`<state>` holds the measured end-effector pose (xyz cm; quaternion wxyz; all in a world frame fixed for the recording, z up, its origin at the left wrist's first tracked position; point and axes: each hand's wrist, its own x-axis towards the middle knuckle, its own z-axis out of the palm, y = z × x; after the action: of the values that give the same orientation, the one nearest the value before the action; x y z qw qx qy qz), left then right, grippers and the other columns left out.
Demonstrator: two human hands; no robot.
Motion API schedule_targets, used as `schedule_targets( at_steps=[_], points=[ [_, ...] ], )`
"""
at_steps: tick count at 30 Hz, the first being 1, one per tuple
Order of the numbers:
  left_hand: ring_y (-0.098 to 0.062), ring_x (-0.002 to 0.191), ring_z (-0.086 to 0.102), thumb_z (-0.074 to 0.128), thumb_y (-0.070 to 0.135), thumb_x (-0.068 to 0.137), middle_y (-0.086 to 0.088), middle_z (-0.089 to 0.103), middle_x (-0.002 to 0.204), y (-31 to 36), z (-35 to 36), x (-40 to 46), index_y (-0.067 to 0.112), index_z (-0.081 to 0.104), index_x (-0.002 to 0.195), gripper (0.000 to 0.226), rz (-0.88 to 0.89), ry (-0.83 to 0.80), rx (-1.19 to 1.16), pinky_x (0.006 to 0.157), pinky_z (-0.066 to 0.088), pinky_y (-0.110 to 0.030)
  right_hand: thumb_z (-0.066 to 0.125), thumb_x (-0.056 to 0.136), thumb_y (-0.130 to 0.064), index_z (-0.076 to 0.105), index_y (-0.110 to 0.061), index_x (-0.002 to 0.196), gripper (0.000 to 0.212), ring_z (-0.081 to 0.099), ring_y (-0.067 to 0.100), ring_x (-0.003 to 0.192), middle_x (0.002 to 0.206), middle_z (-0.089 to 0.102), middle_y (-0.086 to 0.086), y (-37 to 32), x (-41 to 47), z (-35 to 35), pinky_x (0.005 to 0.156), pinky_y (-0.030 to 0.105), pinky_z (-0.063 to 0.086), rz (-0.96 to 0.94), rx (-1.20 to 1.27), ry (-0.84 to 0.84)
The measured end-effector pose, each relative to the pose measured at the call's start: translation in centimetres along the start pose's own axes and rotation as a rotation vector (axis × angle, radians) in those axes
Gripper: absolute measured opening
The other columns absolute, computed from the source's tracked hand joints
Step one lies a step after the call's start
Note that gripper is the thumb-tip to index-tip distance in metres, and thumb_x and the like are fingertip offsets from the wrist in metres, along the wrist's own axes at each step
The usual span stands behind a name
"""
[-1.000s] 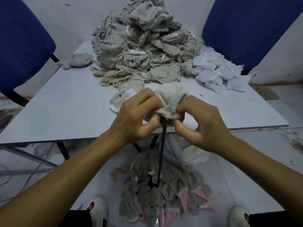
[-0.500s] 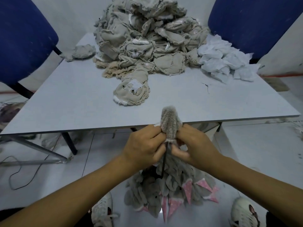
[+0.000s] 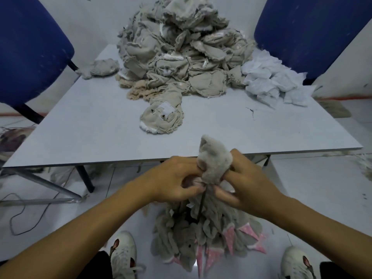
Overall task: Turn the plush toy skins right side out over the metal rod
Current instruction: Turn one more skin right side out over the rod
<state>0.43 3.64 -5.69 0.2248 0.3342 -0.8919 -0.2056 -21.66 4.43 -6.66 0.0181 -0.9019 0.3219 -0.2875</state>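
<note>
Fingers [image 3: 198, 189] of both hands are curled in tight around the bottom of a fuzzy grey plush skin [image 3: 214, 161], so both are pinching fabric, not spread at all. The left hand [image 3: 175, 181] grips the lower left of it, the right hand [image 3: 246, 185] the lower right, thumbs nearly meeting under the fluffy lump. That skin sits on top of a thin dark metal rod [image 3: 200, 206] that runs down between the hands, right in front of the near table edge.

Below the hands, the floor between two white sneakers [image 3: 122, 252] is covered by a heap of finished plush skins [image 3: 207, 236], grey fur with pink dotted triangles showing. So not much free floor right under the rod, more open tile to either side. A dark cable [image 3: 20, 214] loops on the floor off to the left.

Next comes the pale grey table [image 3: 90, 127], near edge just behind the hands, with a wide bare stretch on its left and front. One inside-out beige skin [image 3: 162, 117] lies alone near the middle. Behind it a big pile of beige skins [image 3: 179, 53] fills the far centre, seams and raw edges out, with a clump of white fabric pieces [image 3: 275, 83] just beside it on the right. Blue chairs [image 3: 30, 49] stand at both far corners against a plain light wall.
</note>
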Motion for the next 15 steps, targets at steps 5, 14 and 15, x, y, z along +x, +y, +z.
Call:
schedule_targets(
  at_steps=[5,14,15],
  points=[
    [-0.012,0.075,0.061,0.078,0.018,0.074,0.007,0.063,0.079,1.6,-5.6,3.8,0.020,0.064,0.084,0.017,-0.194,0.121,-0.391,0.067,0.051,-0.026,0.057,0.087,-0.039,0.063,-0.028,0.084,0.013,0.055,0.008,0.084,0.090,0.052,-0.003,0.8,4.4,-3.1,0.067,0.020,0.048,0.381,0.335,0.189],
    [-0.011,0.068,0.058,0.066,0.003,0.075,0.001,0.060,0.073,-0.3,-7.3,7.5,0.010,0.058,0.081,0.012,-0.279,0.207,-0.952,0.062,0.049,-0.021,0.059,0.083,-0.010,0.066,-0.010,0.094,0.013,0.063,0.031,0.087,0.096,0.057,0.017,4.4,7.7,-6.6,0.085,0.044,0.059,0.628,1.257,-0.232],
    [-0.010,0.065,0.058,0.067,0.002,0.075,0.002,0.060,0.070,-0.3,-7.0,8.0,0.009,0.056,0.078,0.013,-0.289,0.221,-0.965,0.059,0.048,-0.019,0.058,0.081,-0.003,0.066,-0.009,0.099,0.021,0.064,0.031,0.088,0.099,0.059,0.018,4.7,7.6,-6.7,0.083,0.042,0.060,0.615,1.336,-0.256]
  ],
)
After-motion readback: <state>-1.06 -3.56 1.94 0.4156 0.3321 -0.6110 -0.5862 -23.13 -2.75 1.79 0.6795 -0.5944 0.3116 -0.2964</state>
